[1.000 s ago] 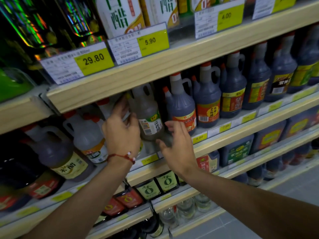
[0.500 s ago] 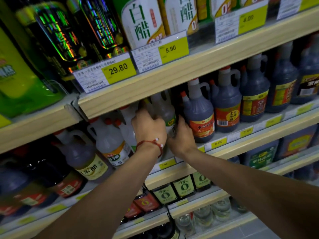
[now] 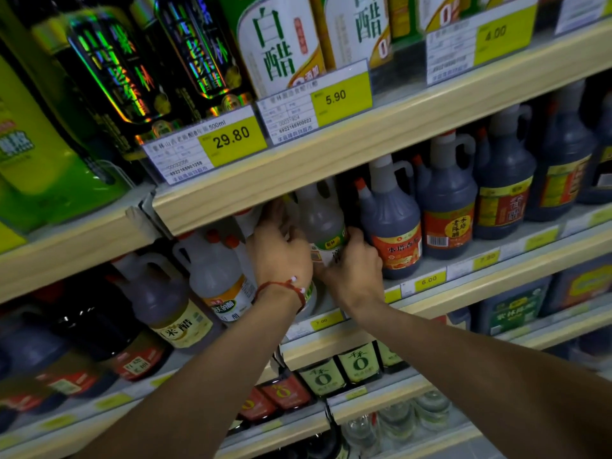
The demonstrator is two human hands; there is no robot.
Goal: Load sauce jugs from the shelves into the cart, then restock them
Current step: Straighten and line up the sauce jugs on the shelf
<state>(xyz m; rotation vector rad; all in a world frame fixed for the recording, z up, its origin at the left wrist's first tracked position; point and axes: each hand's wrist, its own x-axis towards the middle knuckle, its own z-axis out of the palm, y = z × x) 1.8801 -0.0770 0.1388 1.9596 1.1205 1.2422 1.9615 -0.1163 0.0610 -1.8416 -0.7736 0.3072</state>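
A pale translucent vinegar jug (image 3: 323, 223) with a green-topped label stands on the middle shelf (image 3: 463, 276), tucked under the wooden shelf above. My left hand (image 3: 280, 256), with a red string bracelet at the wrist, wraps the jug's left side. On the jug's lower right side, over its label, my right hand (image 3: 354, 266) presses in. Both hands hold this one jug. Dark jugs with red labels (image 3: 394, 233) stand just to its right, and more pale jugs (image 3: 215, 276) to its left.
The wooden upper shelf (image 3: 331, 160) with yellow price tags hangs low over the jug tops. It carries white vinegar cartons (image 3: 281, 48) and black holographic boxes (image 3: 109, 67). Below are shelves of small dark bottles (image 3: 344, 369) and clear bottles (image 3: 397, 422). No cart shows.
Both hands have pushed deeper into the shelf and closed around the pale jug, which has moved back upright among the others. The camera has come closer.
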